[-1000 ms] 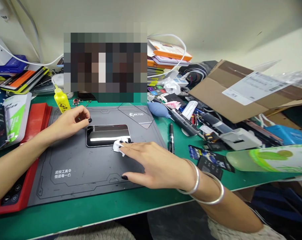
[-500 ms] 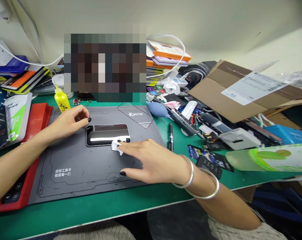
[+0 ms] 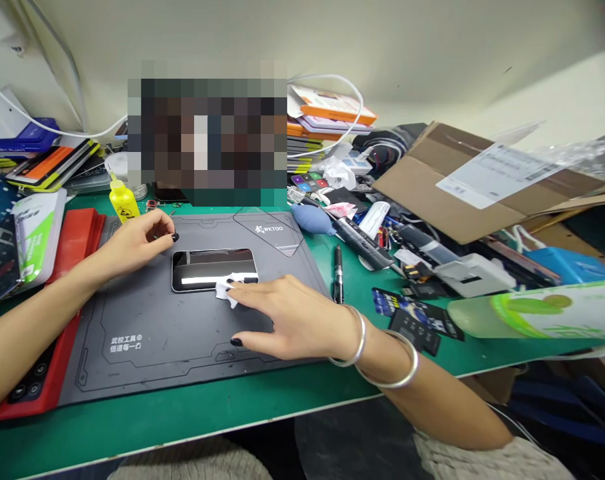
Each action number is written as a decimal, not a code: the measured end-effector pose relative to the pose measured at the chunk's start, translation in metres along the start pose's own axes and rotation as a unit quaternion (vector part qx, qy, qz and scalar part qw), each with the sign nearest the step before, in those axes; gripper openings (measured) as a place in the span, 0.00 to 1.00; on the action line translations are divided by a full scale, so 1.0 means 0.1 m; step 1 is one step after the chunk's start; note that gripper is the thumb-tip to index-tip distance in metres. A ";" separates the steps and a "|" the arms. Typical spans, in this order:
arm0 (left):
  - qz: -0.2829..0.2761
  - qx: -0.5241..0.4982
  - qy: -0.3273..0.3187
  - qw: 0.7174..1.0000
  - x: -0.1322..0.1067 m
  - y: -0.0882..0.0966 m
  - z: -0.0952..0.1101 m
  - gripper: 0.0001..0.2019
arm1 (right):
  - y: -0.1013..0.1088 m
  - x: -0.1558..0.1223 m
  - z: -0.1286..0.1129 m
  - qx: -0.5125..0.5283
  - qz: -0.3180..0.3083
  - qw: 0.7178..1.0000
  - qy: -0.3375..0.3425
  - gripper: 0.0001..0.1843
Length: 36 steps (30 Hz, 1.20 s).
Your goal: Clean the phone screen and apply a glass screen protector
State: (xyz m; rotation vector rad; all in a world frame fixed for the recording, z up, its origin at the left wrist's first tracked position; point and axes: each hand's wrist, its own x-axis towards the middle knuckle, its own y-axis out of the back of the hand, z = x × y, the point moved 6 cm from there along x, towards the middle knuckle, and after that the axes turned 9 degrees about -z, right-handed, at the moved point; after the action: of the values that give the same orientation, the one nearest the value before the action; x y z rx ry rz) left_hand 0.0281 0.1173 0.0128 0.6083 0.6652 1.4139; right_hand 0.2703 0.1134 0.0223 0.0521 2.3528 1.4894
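A smartphone [image 3: 209, 261] with a glossy black screen lies face up on a grey work mat [image 3: 182, 340]. White light reflects across its glass. My right hand [image 3: 295, 317] presses a small white tissue [image 3: 224, 293] under its fingertips against the phone's near right edge. Its fingers are stretched forward, with the thumb apart, over the mat. My left hand [image 3: 132, 243] hovers or rests by the phone's upper left corner, not touching it. The left fingers are loosely curled, with a gap to the thumb and nothing visible between them.
A yellow dropper bottle [image 3: 123, 200] stands behind my left hand. A clear glass sheet [image 3: 277, 233] lies at the mat's back right. Beside the mat are a black pen [image 3: 338, 273], a blue air blower [image 3: 312, 219] and a cardboard box [image 3: 432, 173]. Left is a red holder [image 3: 75, 243].
My right hand has slid the tissue slightly left along the phone's near edge. The left hand keeps nearly the same place. The whole view has shifted a little.
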 end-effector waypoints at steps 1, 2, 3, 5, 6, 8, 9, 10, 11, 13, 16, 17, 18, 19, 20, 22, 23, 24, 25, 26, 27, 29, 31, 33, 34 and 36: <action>-0.001 0.000 0.001 1.000 0.00 0.00 0.00 0.12 | 0.00 0.01 0.00 0.000 -0.002 1.000 0.000 0.22; -0.002 0.001 0.002 1.000 0.00 0.00 0.00 0.12 | 0.00 0.02 -0.01 -0.001 -0.003 1.000 0.000 0.23; -0.002 0.001 0.001 1.000 0.00 -0.01 0.00 0.12 | 0.00 0.03 -0.01 -0.001 -0.005 1.000 0.000 0.23; -0.001 0.002 -0.002 1.000 -0.01 -0.01 0.00 0.12 | 0.01 0.05 -0.02 -0.002 -0.007 1.000 0.002 0.23; 0.000 0.002 -0.006 1.000 -0.01 -0.01 0.00 0.12 | 0.01 0.06 -0.02 -0.002 -0.007 1.000 0.003 0.24; 0.000 0.003 -0.014 1.000 -0.01 -0.02 0.00 0.12 | 0.01 0.08 -0.03 0.001 -0.007 1.000 0.011 0.24; -0.001 0.002 -0.017 1.000 -0.01 -0.02 0.00 0.11 | 0.01 0.08 -0.04 0.003 -0.005 1.000 0.016 0.23; -0.003 0.001 -0.020 1.000 -0.01 -0.03 0.00 0.11 | 0.01 0.09 -0.04 0.006 -0.003 1.000 0.021 0.23; -0.004 0.001 -0.022 1.000 0.00 -0.03 0.00 0.11 | 0.01 0.10 -0.04 0.008 0.001 1.000 0.026 0.23; -0.006 0.000 -0.024 1.000 0.00 -0.04 0.01 0.11 | 0.01 0.11 -0.05 0.011 0.008 0.999 0.035 0.23; -0.003 0.001 -0.028 1.000 0.00 -0.04 0.01 0.10 | -0.01 0.13 -0.07 0.008 0.011 0.999 0.043 0.24; -0.003 0.002 -0.028 1.000 0.00 -0.04 0.01 0.10 | -0.02 0.14 -0.07 0.005 0.012 0.999 0.045 0.24; -0.003 0.002 -0.029 1.000 0.00 -0.04 0.01 0.10 | -0.03 0.15 -0.08 0.001 0.013 0.999 0.047 0.24; -0.004 0.002 -0.028 1.000 0.00 -0.05 0.02 0.10 | -0.04 0.15 -0.08 -0.003 0.015 0.999 0.049 0.24; -0.006 0.002 -0.028 1.000 0.00 -0.05 0.02 0.10 | -0.05 0.16 -0.09 -0.007 0.015 0.999 0.051 0.24; -0.009 0.000 -0.026 1.000 0.00 -0.05 0.03 0.10 | -0.08 0.18 -0.12 -0.016 0.010 0.998 0.056 0.25; -0.009 -0.002 -0.024 1.000 0.00 -0.05 0.04 0.10 | -0.09 0.20 -0.13 -0.020 0.006 0.998 0.059 0.26; -0.008 -0.004 -0.023 1.000 -0.01 -0.05 0.04 0.10 | -0.10 0.21 -0.16 -0.024 0.001 0.998 0.062 0.26; -0.008 -0.007 -0.022 1.000 -0.01 -0.05 0.04 0.10 | -0.11 0.24 -0.18 -0.029 -0.003 0.997 0.066 0.27; -0.006 -0.011 -0.021 1.000 -0.01 -0.04 0.04 0.10 | -0.11 0.27 -0.21 -0.034 -0.007 0.997 0.070 0.28; -0.006 -0.013 -0.019 1.000 -0.01 -0.04 0.04 0.10 | -0.10 0.30 -0.24 -0.041 -0.013 0.996 0.075 0.29; -0.006 -0.015 -0.016 1.000 -0.01 -0.04 0.03 0.10 | -0.09 0.37 -0.32 -0.057 -0.025 0.995 0.082 0.31; -0.004 -0.016 -0.011 1.000 -0.01 -0.03 0.01 0.10 | -0.07 0.45 -0.38 -0.073 -0.036 0.993 0.085 0.32; -0.003 -0.016 -0.009 1.000 -0.01 -0.03 0.01 0.10 | -0.05 0.53 -0.42 -0.085 -0.041 0.992 0.089 0.32; -0.003 -0.017 -0.009 1.000 -0.01 -0.03 0.02 0.10 | -0.05 0.56 -0.43 -0.089 -0.040 0.991 0.092 0.31; -0.005 -0.018 -0.011 1.000 -0.01 -0.03 0.04 0.10 | -0.05 0.60 -0.44 -0.091 -0.031 0.990 0.100 0.30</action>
State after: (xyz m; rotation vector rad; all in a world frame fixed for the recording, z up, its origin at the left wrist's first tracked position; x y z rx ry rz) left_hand 0.0329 0.1162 0.0128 0.5904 0.6225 1.4041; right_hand 0.2009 0.0859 0.0186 -0.2228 2.3327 1.7424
